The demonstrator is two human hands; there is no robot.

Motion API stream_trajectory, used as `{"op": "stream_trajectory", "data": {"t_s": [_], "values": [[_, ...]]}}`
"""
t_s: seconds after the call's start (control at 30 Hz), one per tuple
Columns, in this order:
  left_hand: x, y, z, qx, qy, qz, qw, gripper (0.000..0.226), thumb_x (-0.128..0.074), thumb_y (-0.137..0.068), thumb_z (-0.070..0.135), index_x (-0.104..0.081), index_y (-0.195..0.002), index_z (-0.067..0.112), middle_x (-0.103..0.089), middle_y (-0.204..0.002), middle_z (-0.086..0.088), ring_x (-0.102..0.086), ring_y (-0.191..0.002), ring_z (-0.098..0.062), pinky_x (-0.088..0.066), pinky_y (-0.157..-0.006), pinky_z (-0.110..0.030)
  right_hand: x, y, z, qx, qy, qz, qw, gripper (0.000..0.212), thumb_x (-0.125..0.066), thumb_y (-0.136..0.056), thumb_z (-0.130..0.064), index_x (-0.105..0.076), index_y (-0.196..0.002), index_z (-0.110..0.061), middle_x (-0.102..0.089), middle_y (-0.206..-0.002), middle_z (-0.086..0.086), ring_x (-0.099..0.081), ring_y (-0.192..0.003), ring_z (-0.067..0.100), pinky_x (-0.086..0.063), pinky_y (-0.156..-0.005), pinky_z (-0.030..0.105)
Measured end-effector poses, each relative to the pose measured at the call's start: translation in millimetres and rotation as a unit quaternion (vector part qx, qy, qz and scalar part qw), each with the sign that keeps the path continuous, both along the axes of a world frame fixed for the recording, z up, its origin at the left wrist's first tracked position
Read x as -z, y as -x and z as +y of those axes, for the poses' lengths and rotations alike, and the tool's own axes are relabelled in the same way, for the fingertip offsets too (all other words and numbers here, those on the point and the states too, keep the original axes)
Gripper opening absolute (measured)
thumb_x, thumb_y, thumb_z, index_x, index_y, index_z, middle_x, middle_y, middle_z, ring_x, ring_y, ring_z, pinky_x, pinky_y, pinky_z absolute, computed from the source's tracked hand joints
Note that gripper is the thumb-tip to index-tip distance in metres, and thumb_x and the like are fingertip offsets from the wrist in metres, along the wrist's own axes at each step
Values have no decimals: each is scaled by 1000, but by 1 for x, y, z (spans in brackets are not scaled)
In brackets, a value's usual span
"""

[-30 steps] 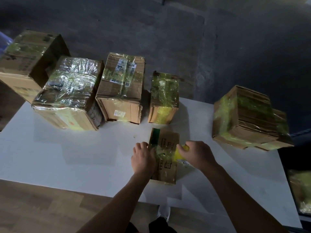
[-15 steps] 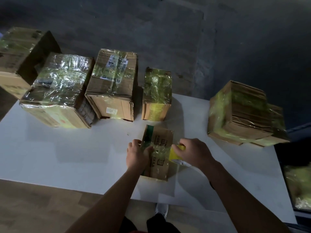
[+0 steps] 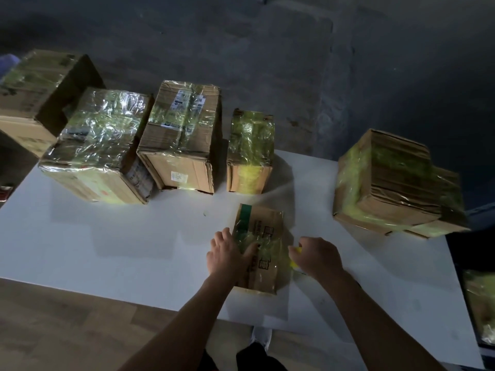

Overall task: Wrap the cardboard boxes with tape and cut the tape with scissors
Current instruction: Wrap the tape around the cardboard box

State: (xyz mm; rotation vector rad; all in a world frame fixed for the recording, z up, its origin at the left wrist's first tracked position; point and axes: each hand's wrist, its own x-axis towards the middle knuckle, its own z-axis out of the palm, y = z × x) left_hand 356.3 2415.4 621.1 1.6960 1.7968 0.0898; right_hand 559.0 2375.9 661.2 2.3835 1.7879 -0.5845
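The small cardboard box (image 3: 263,236) lies flat on the white table (image 3: 107,245), close to the front edge and right in front of the person. It is plain brown, with a dark green band across its far end and black printed characters along the top. Crinkled, yellowish clear tape covers the middle and the near part and catches the light. The left hand (image 3: 227,254) rests against the box's left side, fingers fairly straight and pointing away, with the thumb spread over the top face. The right hand (image 3: 317,255) sits just beside the box's right edge, fingers curled around a yellow tape roll (image 3: 293,257), most of which is hidden by the hand. Along the back of the table stands a row of taped boxes: a big shiny-wrapped box (image 3: 99,145), a labelled box (image 3: 182,137) touching it, and a narrow upright box (image 3: 250,151) a little apart. Over at the right edge sits a taped stack of boxes (image 3: 393,183), well apart from the rest.
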Motion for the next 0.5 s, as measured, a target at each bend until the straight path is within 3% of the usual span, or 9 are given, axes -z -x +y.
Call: {"op": "stream_trajectory", "data": {"t_s": [0.1, 0.17, 0.23, 0.33, 0.4, 0.5], "values": [[-8, -9, -3, 35, -69, 43, 996, 72, -51, -88, 59, -27, -142, 18, -38, -134, -4, -43, -118, -21, -41, -94, -35, 4, -1, -1, 13, -11, 3, 1000, 44, -51, -91, -44, -35, -59, -18, -43, -62, 1, -50, -68, 25, -30, -61, 26], [-16, -19, -7, 119, -157, 84, 977, 58, -48, -94, 43, -30, -143, 17, -37, -136, -6, -41, -118, -21, -39, -96, -33, 5, 0, 0, 13, -18, 3, 1000, 37, -51, -91, -44, -53, -71, -13, -59, -76, 8, -59, -78, 28, -33, -64, 26], [-22, -33, -15, 188, -147, 87, 967, 54, -45, -96, 39, -30, -143, 15, -37, -139, -11, -39, -121, -24, -40, -99, -35, 6, 0, 1, 5, -22, -3, 1000, 39, -49, -92, -45, -62, -88, -9, -66, -87, 10, -64, -85, 28, -35, -65, 26], [-24, -51, -35, 232, -86, 115, 962, 80, -49, -90, 57, -17, -146, 9, -26, -146, -16, -31, -131, -33, -37, -104, -48, 6, -2, -1, -10, -26, -13, 1000, 40, -47, -93, -47, -62, -91, -10, -66, -89, 9, -63, -85, 27, -34, -64, 27], [-20, -55, -49, 260, -63, 132, 955, 102, -47, -84, 70, -1, -149, 6, -8, -155, -19, -17, -141, -39, -27, -109, -53, 4, -4, -1, 1, -23, -8, 1000, 36, -48, -92, -48, -56, -80, -15, -64, -85, 7, -62, -83, 26, -33, -63, 27], [-10, -59, -65, 262, -41, 155, 952, 105, -49, -90, 58, 19, -148, 2, 17, -156, -24, 9, -145, -42, -9, -115, -58, 1, -3, -1, 25, 4, -2, 1000, 41, -48, -91, -48, -36, -62, -20, -46, -66, -2, -53, -72, 23, -31, -61, 27]]}}
